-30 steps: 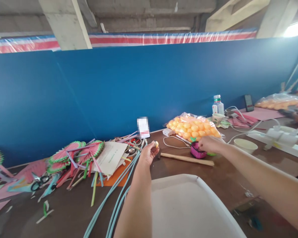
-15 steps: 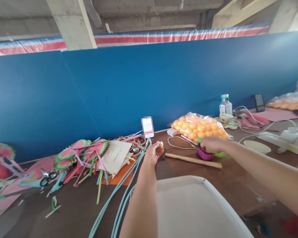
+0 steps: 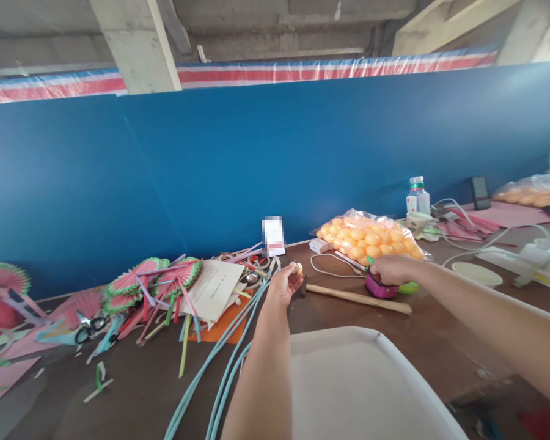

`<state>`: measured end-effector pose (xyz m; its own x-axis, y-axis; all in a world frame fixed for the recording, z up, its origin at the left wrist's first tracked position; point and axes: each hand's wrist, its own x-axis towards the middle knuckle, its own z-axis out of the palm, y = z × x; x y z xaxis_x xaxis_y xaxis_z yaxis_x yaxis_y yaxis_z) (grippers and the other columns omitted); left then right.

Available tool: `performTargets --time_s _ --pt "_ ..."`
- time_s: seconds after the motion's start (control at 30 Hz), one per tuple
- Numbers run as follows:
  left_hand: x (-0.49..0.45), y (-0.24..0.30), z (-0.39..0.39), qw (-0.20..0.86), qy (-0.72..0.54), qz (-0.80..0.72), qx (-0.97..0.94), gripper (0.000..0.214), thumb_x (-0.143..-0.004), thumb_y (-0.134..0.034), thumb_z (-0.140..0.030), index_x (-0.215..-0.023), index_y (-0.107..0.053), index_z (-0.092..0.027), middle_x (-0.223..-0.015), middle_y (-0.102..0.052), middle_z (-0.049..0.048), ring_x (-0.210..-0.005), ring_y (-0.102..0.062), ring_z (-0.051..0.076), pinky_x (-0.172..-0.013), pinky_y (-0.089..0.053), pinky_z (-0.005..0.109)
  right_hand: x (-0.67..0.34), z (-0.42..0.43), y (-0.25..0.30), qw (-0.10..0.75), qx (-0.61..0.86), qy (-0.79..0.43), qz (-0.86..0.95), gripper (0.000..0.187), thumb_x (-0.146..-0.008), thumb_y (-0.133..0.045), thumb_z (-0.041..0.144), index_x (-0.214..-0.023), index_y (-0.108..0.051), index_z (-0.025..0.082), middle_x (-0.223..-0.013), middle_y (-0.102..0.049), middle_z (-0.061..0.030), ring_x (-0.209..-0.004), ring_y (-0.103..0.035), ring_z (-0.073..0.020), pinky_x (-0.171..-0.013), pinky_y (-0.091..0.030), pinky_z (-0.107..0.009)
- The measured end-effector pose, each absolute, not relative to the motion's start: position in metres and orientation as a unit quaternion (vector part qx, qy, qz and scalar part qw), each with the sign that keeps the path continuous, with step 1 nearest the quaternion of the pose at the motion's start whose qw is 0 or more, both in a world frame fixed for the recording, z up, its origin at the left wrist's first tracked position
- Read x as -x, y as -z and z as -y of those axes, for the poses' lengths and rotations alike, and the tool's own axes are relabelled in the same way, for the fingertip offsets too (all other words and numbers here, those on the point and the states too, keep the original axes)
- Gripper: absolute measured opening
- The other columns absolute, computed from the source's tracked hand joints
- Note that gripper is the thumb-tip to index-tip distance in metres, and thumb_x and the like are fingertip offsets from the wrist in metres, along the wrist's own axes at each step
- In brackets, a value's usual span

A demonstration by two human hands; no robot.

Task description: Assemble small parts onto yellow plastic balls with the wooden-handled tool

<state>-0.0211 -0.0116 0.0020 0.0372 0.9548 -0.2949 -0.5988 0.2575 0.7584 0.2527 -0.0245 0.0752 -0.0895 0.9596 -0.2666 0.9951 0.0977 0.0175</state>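
Observation:
Near the middle, my left hand (image 3: 288, 283) is closed, pinching a small yellowish round object (image 3: 298, 267) with dark marks between thumb and fingers. Its exact kind is too small to tell. To the right, my right hand (image 3: 388, 269) is closed at the top of a small purple pouch (image 3: 379, 287) with bright green parts. The fingertips are hidden there, and I cannot tell whether some are inside it. A hammer (image 3: 357, 299) with a wooden handle lies between my hands, its dark head near my left hand and its handle passing in front of the pouch.
Behind the pouch lies a clear bag of orange balls (image 3: 366, 237). A white tray (image 3: 343, 373) is in front of me. Pink paper fans (image 3: 137, 275), scissors (image 3: 89, 330), papers (image 3: 215, 290) and pale blue cables (image 3: 220, 348) spread leftward. Bottles (image 3: 418, 195) stand by the blue partition (image 3: 256, 159).
The view has shifted very slightly. Both hands keep nearly the same positions, the left with the small round object and the right at the purple pouch.

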Motion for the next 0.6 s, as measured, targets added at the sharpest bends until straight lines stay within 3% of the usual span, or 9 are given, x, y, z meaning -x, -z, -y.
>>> performTargets --time_s 0.37,0.6 --pt "0.0212 0.0024 0.0085 0.686 -0.568 -0.395 -0.225 0.015 -0.076 -0.073 -0.024 -0.082 -0.064 -0.013 -0.071 -0.067 0.0047 -0.059 -0.063 0.01 -0.057 -0.051 0.019 -0.2508 0.0244 -0.075 0.084 -0.677 0.1 -0.725 0.026 -0.052 -0.051 -0.005 -0.046 -0.059 0.018 -0.039 -0.045 0.0029 -0.04 -0.036 -0.0108 -0.051 -0.025 -0.029" --pt "0.0211 -0.0004 0.0093 0.682 -0.565 -0.41 -0.218 0.012 -0.078 -0.071 -0.021 -0.082 -0.064 -0.013 -0.072 -0.068 0.0054 -0.06 -0.064 0.01 -0.059 -0.051 0.02 -0.2475 0.0269 -0.0794 0.098 -0.663 0.083 -0.737 0.023 -0.056 -0.053 -0.003 -0.053 -0.062 0.017 -0.045 -0.047 0.0025 -0.044 -0.039 -0.0113 -0.053 -0.026 -0.028"
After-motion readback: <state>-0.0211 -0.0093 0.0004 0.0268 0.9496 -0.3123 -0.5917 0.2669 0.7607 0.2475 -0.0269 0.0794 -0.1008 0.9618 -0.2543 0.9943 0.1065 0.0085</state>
